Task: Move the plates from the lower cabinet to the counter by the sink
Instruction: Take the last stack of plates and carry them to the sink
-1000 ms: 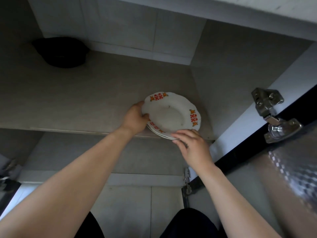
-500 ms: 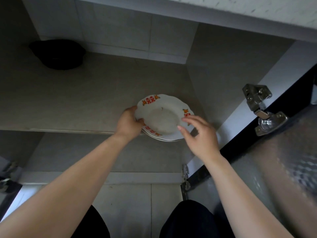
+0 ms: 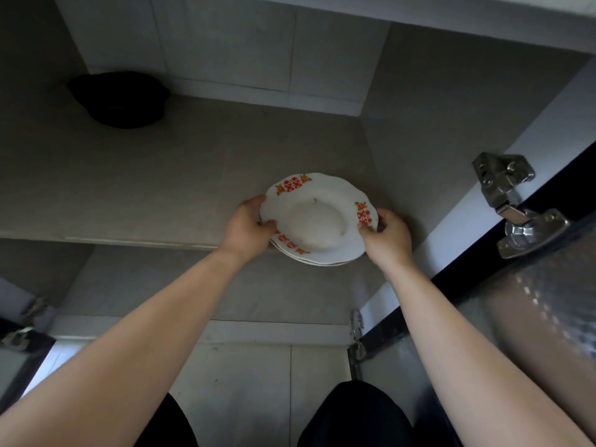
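Note:
A small stack of white plates [image 3: 317, 221] with red and orange rim patterns sits at the front edge of the cabinet shelf [image 3: 161, 195], overhanging it slightly. My left hand [image 3: 246, 227] grips the stack's left rim, thumb on top. My right hand [image 3: 387, 237] grips the right rim, thumb on the red pattern. How many plates lie in the stack is hard to tell; at least two edges show.
A black bowl-like object [image 3: 119, 98] sits at the shelf's back left. The open cabinet door [image 3: 532, 317] with metal hinges [image 3: 516, 208] stands at the right. Another hinge [image 3: 19, 333] shows at the left. Below the shelf is the cabinet floor [image 3: 242, 382], and my dark-clothed knees.
My right hand moved from the near edge of the plates around to their right rim and took hold of it. My left hand kept its grip on the left rim.

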Available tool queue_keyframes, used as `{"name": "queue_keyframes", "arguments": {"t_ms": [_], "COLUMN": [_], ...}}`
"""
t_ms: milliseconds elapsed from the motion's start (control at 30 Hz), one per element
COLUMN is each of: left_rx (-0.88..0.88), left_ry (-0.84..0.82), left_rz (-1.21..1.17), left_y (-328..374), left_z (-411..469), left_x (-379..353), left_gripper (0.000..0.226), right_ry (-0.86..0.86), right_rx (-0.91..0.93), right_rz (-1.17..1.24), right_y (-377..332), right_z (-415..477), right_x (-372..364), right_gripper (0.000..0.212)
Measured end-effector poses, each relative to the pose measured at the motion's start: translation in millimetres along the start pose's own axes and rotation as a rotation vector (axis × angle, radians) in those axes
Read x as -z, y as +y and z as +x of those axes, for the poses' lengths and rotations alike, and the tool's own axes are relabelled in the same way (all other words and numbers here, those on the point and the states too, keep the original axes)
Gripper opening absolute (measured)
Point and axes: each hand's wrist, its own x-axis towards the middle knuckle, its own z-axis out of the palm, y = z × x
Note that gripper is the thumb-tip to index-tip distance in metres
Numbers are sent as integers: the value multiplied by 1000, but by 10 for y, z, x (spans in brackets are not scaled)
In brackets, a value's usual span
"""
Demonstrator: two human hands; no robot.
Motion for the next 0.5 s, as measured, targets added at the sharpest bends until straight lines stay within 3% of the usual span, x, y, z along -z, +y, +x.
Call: {"name": "queue_keyframes", "arguments": {"t_ms": [133,367,500], "left_rx": [89,161,118], "left_ry": [-25,10,4], "left_rz": [-164,-168,-109], "left_y": [17,-131,-186], "left_z": [-13,-66,-131], "left_x": [-3,35,70], "left_gripper": [44,51,48], "right_ry": [-6,-21,-48], "right_rx": [-8,-31,-17], "right_rz": [31,43,52], "right_y": [21,-9,17], "right_z": [-16,-126,-208], "right_x": [-5,0,6], "right_gripper": [26,28,29]}}
